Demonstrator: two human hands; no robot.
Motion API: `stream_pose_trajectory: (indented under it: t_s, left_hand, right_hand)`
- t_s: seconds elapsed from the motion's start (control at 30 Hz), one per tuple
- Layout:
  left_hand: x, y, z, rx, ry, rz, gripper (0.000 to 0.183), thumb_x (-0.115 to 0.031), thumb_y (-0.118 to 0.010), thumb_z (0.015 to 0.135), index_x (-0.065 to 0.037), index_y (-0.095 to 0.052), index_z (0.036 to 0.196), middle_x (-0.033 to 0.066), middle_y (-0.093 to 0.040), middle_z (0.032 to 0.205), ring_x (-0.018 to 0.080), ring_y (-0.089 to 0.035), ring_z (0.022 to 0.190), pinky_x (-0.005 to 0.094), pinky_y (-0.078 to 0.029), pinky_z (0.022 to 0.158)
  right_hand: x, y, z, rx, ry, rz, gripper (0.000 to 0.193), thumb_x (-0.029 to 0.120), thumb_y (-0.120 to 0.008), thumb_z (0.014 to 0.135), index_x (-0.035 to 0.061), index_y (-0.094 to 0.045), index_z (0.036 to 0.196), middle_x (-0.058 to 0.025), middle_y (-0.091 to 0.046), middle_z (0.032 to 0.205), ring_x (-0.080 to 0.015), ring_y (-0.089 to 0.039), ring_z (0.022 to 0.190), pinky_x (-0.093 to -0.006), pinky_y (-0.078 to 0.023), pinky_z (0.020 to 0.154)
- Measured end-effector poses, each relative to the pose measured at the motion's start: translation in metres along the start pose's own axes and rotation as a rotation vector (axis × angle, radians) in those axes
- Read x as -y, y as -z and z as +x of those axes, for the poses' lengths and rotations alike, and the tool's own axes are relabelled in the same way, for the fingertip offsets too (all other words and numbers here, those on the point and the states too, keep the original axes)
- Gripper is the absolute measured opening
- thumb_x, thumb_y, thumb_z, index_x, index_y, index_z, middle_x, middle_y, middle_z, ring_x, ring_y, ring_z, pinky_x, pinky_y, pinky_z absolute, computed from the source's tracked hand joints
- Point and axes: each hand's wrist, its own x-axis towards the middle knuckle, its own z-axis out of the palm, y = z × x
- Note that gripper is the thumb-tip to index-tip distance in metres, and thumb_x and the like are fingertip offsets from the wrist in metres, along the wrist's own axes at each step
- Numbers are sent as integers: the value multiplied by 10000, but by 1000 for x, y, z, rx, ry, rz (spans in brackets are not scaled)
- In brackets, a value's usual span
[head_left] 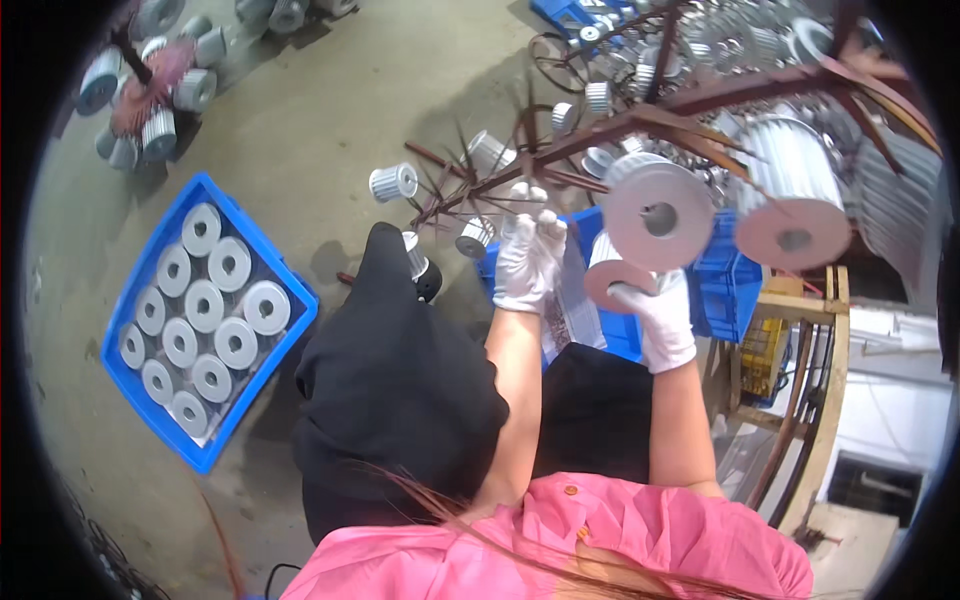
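Observation:
My right hand (662, 318), in a white glove, grips the rim of a ribbed metal pulley (612, 283) with a flat, holed end face. The pulley is partly hidden behind a larger-looking pulley (660, 215) hung on the rack. My left hand (530, 262), also gloved, is raised beside the rusty spiked rack (610, 130). Its fingers stretch up to the bar, slightly bent, with nothing visible in them. Another ribbed pulley (790, 190) hangs at the right, and smaller pulleys (393, 182) sit on the rack's far spikes.
A blue tray (205, 455) of several pulleys stands on the floor at left. Blue bins (725, 290) are behind my hands. A wooden frame (832, 370) stands at right. Another loaded rack (150, 90) is at far left, and many metal parts (690, 60) are heaped at far right.

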Motion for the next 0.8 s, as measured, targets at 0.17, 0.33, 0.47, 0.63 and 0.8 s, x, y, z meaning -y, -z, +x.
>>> stream_pose_trajectory:
  t_s: [0.17,0.33,0.47,0.63,0.8]
  left_hand:
    - [6,40,-35,-121,231,-222,442,-319,-539,818,-156,-465,1222,18,-422,1308,195,-381,1191,436,-341,919]
    - [21,39,-109,-986,603,432,691,-524,-527,793,-166,-294,1336,70,-301,1381,254,-294,1250,346,-323,916]
    - [26,9,-100,-861,437,489,647,-490,-524,811,-51,-360,1258,136,-390,1291,308,-420,1133,439,-351,943]
    - [55,-114,-105,-584,519,832,675,-543,-381,860,-55,-274,1315,90,-469,1201,223,-473,1068,367,-368,921]
    - [31,-154,-138,-242,470,1021,643,-394,-565,829,-59,-282,1298,47,-428,1214,163,-438,1081,309,-365,918]
  right_hand:
    - [-23,19,-62,-163,-359,222,479,12,-678,622,16,-481,1059,-80,-567,969,-168,-557,880,-282,-463,759]
    - [-31,30,-104,-211,-338,467,373,31,-626,670,26,-513,1025,-73,-577,923,-169,-577,823,-310,-501,679]
    - [-11,18,-113,-74,-365,702,315,82,-596,705,42,-529,1010,-77,-582,943,-197,-580,856,-359,-504,703]
    - [-12,15,-129,-121,-386,787,374,181,-529,764,95,-491,1126,-77,-573,1056,-234,-557,965,-441,-500,732]
    - [9,-16,-147,-42,-129,964,391,181,-551,787,62,-473,1151,-92,-549,1093,-231,-553,979,-390,-481,808]
